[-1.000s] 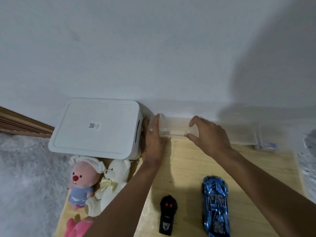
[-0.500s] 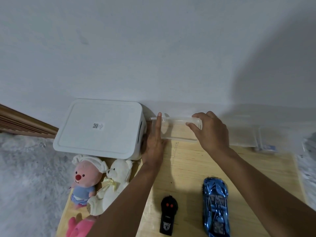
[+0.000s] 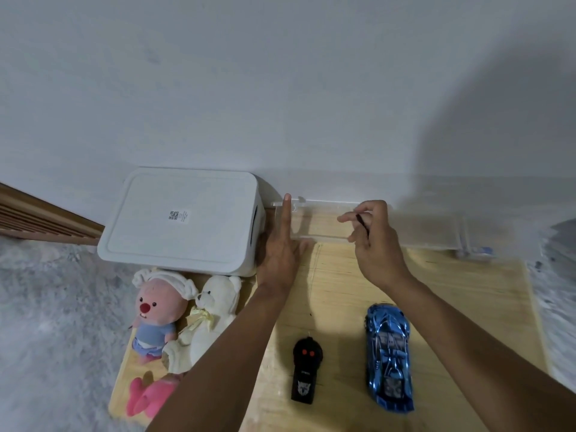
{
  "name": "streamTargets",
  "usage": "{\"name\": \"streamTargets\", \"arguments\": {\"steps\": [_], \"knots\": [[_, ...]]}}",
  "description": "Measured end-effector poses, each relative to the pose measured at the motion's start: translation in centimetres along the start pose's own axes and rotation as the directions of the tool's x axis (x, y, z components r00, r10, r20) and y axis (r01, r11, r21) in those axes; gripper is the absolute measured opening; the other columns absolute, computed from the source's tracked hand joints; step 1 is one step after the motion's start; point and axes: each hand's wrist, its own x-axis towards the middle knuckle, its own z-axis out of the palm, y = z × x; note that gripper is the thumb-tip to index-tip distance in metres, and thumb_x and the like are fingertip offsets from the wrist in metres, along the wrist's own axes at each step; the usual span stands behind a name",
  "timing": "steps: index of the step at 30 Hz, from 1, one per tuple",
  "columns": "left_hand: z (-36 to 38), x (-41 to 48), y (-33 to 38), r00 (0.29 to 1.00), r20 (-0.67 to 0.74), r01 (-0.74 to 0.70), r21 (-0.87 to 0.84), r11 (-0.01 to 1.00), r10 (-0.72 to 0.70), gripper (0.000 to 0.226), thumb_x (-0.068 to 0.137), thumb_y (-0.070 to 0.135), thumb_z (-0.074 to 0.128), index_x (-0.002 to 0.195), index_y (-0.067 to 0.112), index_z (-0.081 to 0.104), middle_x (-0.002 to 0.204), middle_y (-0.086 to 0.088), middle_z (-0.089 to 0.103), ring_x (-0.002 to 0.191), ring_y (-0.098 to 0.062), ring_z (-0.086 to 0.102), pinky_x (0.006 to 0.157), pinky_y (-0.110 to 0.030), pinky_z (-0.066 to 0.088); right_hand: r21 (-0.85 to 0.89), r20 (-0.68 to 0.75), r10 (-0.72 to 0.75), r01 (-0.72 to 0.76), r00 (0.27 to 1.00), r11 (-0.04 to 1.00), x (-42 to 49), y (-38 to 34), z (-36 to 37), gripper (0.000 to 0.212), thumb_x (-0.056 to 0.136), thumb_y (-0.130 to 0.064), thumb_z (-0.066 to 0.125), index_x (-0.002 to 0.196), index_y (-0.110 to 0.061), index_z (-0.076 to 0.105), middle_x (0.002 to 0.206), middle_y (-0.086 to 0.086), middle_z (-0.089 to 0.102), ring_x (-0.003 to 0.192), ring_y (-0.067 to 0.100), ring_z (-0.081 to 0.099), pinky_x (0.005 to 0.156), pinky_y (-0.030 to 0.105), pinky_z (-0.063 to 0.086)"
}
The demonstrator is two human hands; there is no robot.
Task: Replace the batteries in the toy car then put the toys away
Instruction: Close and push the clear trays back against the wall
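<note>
Left hand (image 3: 279, 257) lies flat with its fingers (image 3: 286, 213) straight, the index running up the left end of a clear box (image 3: 321, 224) by the wall. Right hand (image 3: 378, 247) is at the box's right end, fingers curled. There's a thin dark streak between them, and you can't tell if that's something pinched or just shadow.

The box is see-through plastic with only wood grain showing through, so contents unclear. Just left of it is a white bin (image 3: 187, 219) with rounded corners, lid on, no peek inside. More clear boxes (image 3: 430, 230) sit to the right.

Half a second back the right hand was gripping the box's end; now it's let go, and the left hasn't budged.

The shiny blue car (image 3: 389, 353) and black remote (image 3: 307, 369) lie nearer, on the pale wooden tabletop (image 3: 467, 291). Plushies (image 3: 156, 310) are at the left edge, fuzzy grey rug (image 3: 56, 322) around it all.
</note>
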Motion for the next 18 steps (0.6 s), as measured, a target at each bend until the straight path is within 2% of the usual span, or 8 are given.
{"name": "streamTargets", "arguments": {"steps": [3,7,10,13,15,18], "knots": [[0.1,-0.1,-0.2,0.996,-0.067,-0.056,0.149,0.987,0.066,0.102,0.097,0.051,0.059,0.152,0.051,-0.027,0.168,-0.003,0.028,0.145,-0.022,0.044,0.097,-0.042,0.056,0.077,-0.042,0.03,-0.027,0.999,0.997,-0.3,-0.3,0.2,0.014,0.103,-0.003,0.046,0.108,-0.014,0.039,0.114,-0.007,0.071,0.085,0.005,0.07,0.073,0.013,0.05],[0.3,-0.5,-0.4,0.995,-0.082,-0.05,0.137,0.989,0.062,0.092,0.102,0.05,0.055,0.154,0.053,-0.02,0.164,-0.005,0.035,0.139,-0.029,0.05,0.097,-0.057,0.056,0.126,-0.139,0.046,-0.029,0.989,0.992,-0.8,-0.7,0.9,0.01,0.096,-0.01,0.066,0.102,-0.015,0.06,0.106,-0.007,0.069,0.094,0.0,0.067,0.085,0.015,0.053],[0.2,-0.5,0.0,0.995,-0.088,-0.032,0.113,0.993,0.042,0.089,0.103,0.049,0.054,0.154,0.055,-0.018,0.167,-0.001,0.029,0.141,-0.029,0.047,0.099,-0.058,0.054,0.168,-0.186,0.084,-0.052,0.979,0.984,-1.2,-0.9,1.5,0.011,0.088,-0.014,0.077,0.094,-0.017,0.069,0.096,-0.009,0.071,0.091,0.004,0.067,0.088,0.019,0.053],[0.0,-0.5,0.2,0.997,-0.073,-0.029,0.119,0.992,0.038,0.094,0.102,0.051,0.056,0.152,0.055,-0.023,0.167,-0.001,0.03,0.136,-0.028,0.052,0.089,-0.052,0.059,0.287,-0.229,0.289,-0.22,0.929,0.932,-1.0,-1.3,1.7,0.018,0.08,-0.022,0.085,0.087,-0.017,0.069,0.087,-0.009,0.075,0.086,0.002,0.071,0.077,0.021,0.057],[0.0,-0.5,0.1,0.997,-0.065,-0.022,0.128,0.992,0.03,0.094,0.101,0.053,0.056,0.153,0.054,-0.023,0.168,-0.001,0.028,0.137,-0.028,0.052,0.086,-0.051,0.06,0.442,-0.215,0.479,-0.352,0.851,0.825,-0.8,-1.2,1.9,0.022,0.077,-0.023,0.087,0.087,-0.015,0.07,0.086,-0.006,0.077,0.085,0.007,0.073,0.066,0.026,0.058],[0.0,-0.6,0.1,0.998,-0.059,-0.005,0.117,0.993,0.012,0.093,0.101,0.053,0.055,0.154,0.053,-0.02,0.168,-0.002,0.027,0.137,-0.03,0.052,0.085,-0.053,0.06,0.58,-0.167,0.635,-0.445,0.754,0.682,-0.6,-0.8,2.5,0.021,0.076,-0.022,0.088,0.089,-0.016,0.073,0.089,-0.002,0.077,0.083,0.014,0.073,0.059,0.024,0.055]]}}
